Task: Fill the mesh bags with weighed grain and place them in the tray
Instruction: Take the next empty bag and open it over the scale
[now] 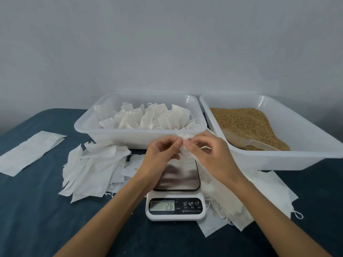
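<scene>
Both hands meet above the scale [176, 193], and each pinches the top of one small white bag [185, 145]. The left hand [163, 154] grips the bag's mouth between thumb and curled fingers at its 9 o'clock side; the right hand [207, 153] pinches it from 3 o'clock, its fingers bent over the crumpled fabric. The bag hangs between the two grips, its upper edge bunched at the fingertips and its body dropping toward 6 o'clock, over the far end of the scale's steel plate. Whether the bag's bottom touches the plate cannot be told, as the hands hide it. The display reads 2.6.

At 12 o'clock from the grip, just behind the hands, stands a clear tray [118, 138] holding filled bags [148, 117] set upright in a crowd. At 2 o'clock lies a second tray [278, 160] with grain [246, 123] heaped in it and a pale scoop [241, 140] resting in the grain near the front wall. At 8 o'clock from the grip a loose pile of empty bags [92, 171] sprawls on the dark blue table [37, 210]. At 4 o'clock, under the right forearm, lies another pile [259, 197] of flat bags with drawstrings showing. Far out at 9 o'clock a long white wrapper [29, 153] lies flat.
</scene>
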Motion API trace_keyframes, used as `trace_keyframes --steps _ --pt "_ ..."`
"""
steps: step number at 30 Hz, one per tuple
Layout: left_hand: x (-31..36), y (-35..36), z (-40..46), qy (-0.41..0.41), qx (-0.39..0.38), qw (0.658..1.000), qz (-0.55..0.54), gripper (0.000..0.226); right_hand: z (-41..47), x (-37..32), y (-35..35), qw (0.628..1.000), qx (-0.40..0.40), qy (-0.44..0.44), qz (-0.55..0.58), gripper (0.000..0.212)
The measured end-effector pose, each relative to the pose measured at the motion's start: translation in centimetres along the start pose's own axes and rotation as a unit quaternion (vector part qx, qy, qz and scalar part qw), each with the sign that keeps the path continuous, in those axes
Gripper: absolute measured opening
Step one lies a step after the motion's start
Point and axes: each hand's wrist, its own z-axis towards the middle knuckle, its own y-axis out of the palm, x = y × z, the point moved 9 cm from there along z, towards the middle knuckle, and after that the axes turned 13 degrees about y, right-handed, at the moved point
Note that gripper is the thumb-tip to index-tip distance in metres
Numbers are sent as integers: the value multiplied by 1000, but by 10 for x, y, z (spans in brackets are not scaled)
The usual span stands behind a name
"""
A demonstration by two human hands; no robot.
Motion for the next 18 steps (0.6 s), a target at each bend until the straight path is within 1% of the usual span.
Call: trace_keyframes --steps 1,3,5,6,8,10,11,13,15,16,18 --pt "2 -1 0 7 -2 1000 11 24 1 3 -1 1000 -2 16 14 19" --pt "4 -3 1 23 3 999 41 27 4 5 -7 998 11 30 46 16" --pt "4 -6 1 27 17 998 59 28 6 8 -12 992 13 45 117 13" --pt "3 -6 1 20 19 999 46 28 7 9 -14 987 3 54 152 14" --pt "-1 -1 0 -8 9 999 -33 22 9 10 -16 981 -15 63 182 17" --pt "-3 4 -1 -29 -4 994 -102 12 8 7 -20 989 7 47 137 15" --pt "-4 4 -1 -27 -2 994 -101 8 7 5 -23 995 33 31 92 13" --pt "-5 0 -1 -11 10 998 -56 11 3 -1 -26 995 95 -3 4 8" --pt "-5 -4 0 0 15 1000 -8 15 -2 -8 -28 987 142 -39 -60 9" --pt "-5 -4 -1 7 13 1000 6 15 -5 -12 -29 984 152 -56 -73 9" --pt "-3 -3 -1 17 3 1000 20 17 -7 -17 -28 984 147 -78 -61 9"
